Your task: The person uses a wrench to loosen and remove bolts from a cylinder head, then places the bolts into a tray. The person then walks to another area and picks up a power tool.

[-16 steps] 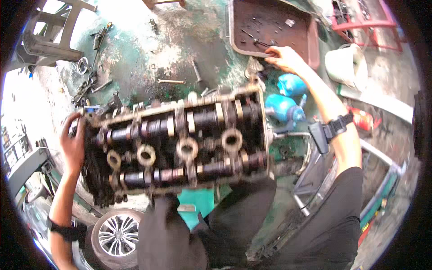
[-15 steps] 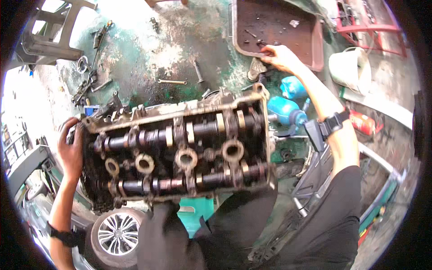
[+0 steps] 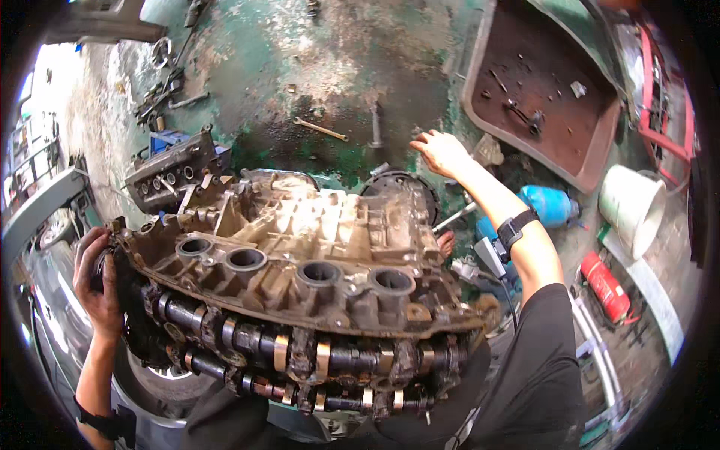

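A greasy cylinder head (image 3: 330,300) with two camshafts fills the space over my lap, tilted so that several round ports face up. My left hand (image 3: 97,285) is closed around its left end, at the dark, oily timing side. My right hand (image 3: 442,152) reaches out over the floor beyond the part, fingers partly stretched and apart, with nothing plainly visible in them. Beyond it to the left lie a long bolt (image 3: 376,126) and a combination wrench (image 3: 321,130). Behind the head sits a pale metal engine casting (image 3: 322,217), partly hidden by it.
A brown tray (image 3: 478,105) with bolts and small parts stands at the far right. Near it are a blue plastic bottle (image 3: 547,202), a white bucket (image 3: 631,210) and a red fire extinguisher (image 3: 604,288). A ribbed valve cover (image 3: 171,171) and tools lie left; a tyre (image 3: 161,386) sits below.
The cylinder head has tipped, from its camshaft face showing broadly to its ported side facing up. My right hand has left the tray's edge and is now over the floor. My view has shifted.
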The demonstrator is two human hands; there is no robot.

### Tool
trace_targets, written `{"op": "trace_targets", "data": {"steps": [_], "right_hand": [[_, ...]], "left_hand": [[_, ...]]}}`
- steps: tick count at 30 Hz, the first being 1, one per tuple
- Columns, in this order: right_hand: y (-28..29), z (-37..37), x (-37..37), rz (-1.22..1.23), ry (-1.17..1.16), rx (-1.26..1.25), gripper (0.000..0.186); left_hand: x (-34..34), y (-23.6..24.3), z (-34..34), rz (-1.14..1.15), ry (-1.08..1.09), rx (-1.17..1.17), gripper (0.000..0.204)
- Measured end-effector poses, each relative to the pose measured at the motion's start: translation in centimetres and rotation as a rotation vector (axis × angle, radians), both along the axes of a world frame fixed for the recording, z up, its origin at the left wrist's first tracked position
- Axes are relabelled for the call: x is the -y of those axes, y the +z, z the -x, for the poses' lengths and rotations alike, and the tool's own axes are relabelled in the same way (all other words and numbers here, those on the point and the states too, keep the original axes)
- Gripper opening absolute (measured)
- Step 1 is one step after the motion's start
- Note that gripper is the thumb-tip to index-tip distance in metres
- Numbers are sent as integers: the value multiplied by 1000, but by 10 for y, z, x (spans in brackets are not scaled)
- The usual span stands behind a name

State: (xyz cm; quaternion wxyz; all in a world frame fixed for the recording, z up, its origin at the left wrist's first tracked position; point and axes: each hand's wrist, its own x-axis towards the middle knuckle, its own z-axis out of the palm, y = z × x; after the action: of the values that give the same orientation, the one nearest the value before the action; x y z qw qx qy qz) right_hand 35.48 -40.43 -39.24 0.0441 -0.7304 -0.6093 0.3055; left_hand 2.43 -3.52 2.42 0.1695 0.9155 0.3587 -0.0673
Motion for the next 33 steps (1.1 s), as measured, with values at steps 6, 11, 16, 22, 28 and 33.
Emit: {"op": "trace_targets", "data": {"steps": [6,11,16,22,28,33], "right_hand": [[-40,24,-86,-142,293,-25,48],[-72,70,-131,-171,390,-48,47],[-95,81,-148,-128,424,-29,30],[-110,100,-160,-133,212,-113,24],[-112,105,-170,-90,268,-67,27],[-113,90,-158,-102,333,49,27]], "left_hand": [[3,3,-9,-56,-83,-73,24],[0,4,-11,-55,-125,-98,25],[-2,7,-17,-20,-140,-86,32],[1,4,-23,-34,-129,-77,32],[2,4,-21,-50,-141,-93,32],[4,2,-21,-68,-127,-103,31]]}}
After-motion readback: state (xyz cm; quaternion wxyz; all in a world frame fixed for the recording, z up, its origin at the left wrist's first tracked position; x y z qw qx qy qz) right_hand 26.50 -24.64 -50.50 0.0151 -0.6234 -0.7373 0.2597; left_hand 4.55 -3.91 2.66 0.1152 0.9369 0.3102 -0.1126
